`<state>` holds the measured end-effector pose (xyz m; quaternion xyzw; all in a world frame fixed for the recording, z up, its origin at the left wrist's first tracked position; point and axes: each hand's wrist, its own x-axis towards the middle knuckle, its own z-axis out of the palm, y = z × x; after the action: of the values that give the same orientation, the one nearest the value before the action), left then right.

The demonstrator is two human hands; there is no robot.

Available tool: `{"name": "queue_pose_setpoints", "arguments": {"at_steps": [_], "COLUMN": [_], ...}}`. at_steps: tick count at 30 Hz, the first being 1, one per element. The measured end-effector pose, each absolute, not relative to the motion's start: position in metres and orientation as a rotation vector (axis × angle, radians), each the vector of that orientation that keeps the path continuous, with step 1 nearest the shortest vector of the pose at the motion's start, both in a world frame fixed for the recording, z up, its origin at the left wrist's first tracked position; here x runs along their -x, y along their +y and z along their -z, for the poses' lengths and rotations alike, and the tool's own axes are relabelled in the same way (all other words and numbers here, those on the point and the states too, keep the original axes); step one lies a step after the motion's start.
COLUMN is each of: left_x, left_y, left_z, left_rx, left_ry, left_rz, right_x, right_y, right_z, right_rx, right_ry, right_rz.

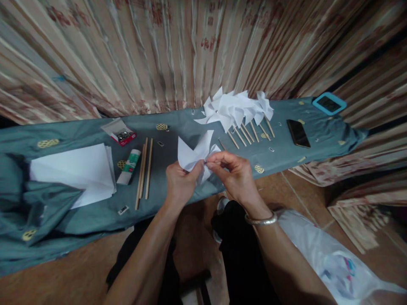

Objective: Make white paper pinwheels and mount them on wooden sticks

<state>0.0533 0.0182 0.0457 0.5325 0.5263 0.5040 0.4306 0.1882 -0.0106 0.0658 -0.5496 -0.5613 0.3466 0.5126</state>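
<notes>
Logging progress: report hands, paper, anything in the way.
Left hand gripping folded white paper. Right hand pinching at its middle. Pinwheels lie beyond, apart. No obstruction seen.

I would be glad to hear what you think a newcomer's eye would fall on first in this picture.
Probably the overlapping white paper pinwheels on thin sticks, along the far edge of the cloth, right of centre. Next, perhaps, the folded white paper near the middle, in the grip of the left hand and right hand. The blue-framed device stands out at the cloth's right end.
</notes>
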Motion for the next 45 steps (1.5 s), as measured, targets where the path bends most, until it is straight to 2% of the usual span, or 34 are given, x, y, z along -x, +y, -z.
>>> {"name": "queue_pose_setpoints", "arguments": {"at_steps": [19,31,45], "left_x": [-0.051,-0.051,-0.047], "left_y": [0.013,0.013,0.014], "left_z": [-0.045,-0.044,-0.05], "left_rx": [-1.388,-1.404,-1.367], "left_ry": [1.348,1.296,1.251], "left_rz": [-1.175,-1.189,-1.047], "right_x": [-0.197,-0.199,-0.205], "right_y": [-0.008,-0.007,-0.008], "right_z": [-0.065,-0.065,-0.065], "right_rx": [1.306,1.311,1.362], "right_ry": [-1.305,-1.257,-1.279], "right_rz": [-1.039,-1.103,-1.152]}}
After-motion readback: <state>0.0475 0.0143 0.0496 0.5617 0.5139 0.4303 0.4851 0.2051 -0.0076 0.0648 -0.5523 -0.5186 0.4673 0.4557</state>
